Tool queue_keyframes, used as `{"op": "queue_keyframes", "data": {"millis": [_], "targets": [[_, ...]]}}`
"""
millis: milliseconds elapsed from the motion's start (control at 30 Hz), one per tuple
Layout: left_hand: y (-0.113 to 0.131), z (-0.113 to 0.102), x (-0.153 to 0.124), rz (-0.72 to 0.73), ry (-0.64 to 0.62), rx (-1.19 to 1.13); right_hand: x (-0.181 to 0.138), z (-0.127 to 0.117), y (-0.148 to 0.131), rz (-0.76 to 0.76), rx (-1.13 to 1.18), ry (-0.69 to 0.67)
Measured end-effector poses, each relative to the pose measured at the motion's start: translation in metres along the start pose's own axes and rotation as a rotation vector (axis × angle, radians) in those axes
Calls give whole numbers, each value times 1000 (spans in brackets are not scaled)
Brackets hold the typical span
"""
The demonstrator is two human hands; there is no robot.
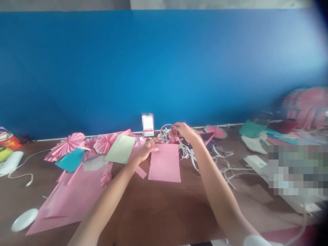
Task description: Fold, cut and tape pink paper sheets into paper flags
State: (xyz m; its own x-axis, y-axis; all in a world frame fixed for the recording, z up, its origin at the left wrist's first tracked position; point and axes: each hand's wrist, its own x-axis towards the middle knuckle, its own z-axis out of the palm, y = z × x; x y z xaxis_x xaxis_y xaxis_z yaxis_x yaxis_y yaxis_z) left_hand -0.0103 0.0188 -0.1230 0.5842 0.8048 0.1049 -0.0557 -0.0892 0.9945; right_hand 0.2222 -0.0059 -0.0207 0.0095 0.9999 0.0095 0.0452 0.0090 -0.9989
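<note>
A pink sheet of paper (165,165) lies in front of me near the middle of the table. My left hand (150,149) is at its upper left corner, the thumb over the paper and the fingers at the top edge. My right hand (183,131) is beyond the sheet, with its fingers closed on the rim of a thin, see-through ring (162,131) that looks like a roll of tape. The ring stands upright close to my left fingertips. Whether a strip of tape runs between my hands is too blurred to tell.
Left are pleated pink paper fans (73,144), a pale green sheet (120,149), a teal piece (70,160) and a large pink sheet (74,198). A phone-like screen (148,124) stands against the blue wall (164,68). Curled white strips (193,159) and a white power strip (256,164) lie right.
</note>
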Motion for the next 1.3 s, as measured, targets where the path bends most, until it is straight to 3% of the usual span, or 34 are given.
{"op": "queue_keyframes", "data": {"millis": [400, 700, 933, 1100, 1200, 1300], "targets": [[11, 3, -4, -66, -27, -45, 10, 0, 16, 29, -24, -5], [1, -2, 3, -93, 10, 45, 10, -5, 13, -35, -100, 60], [-2, -1, 0, -87, 134, 150, 7, 10, 7, -93, 17, -24], [-4, 0, 2, -15, 74, 117, 6, 30, 12, 23, 25, -83], [-2, 0, 2, -27, 24, 84, 5, 36, 15, 62, 16, -108], [-1, 1, 3, -75, 59, 73, 7, 34, 17, 72, 19, -123]]}}
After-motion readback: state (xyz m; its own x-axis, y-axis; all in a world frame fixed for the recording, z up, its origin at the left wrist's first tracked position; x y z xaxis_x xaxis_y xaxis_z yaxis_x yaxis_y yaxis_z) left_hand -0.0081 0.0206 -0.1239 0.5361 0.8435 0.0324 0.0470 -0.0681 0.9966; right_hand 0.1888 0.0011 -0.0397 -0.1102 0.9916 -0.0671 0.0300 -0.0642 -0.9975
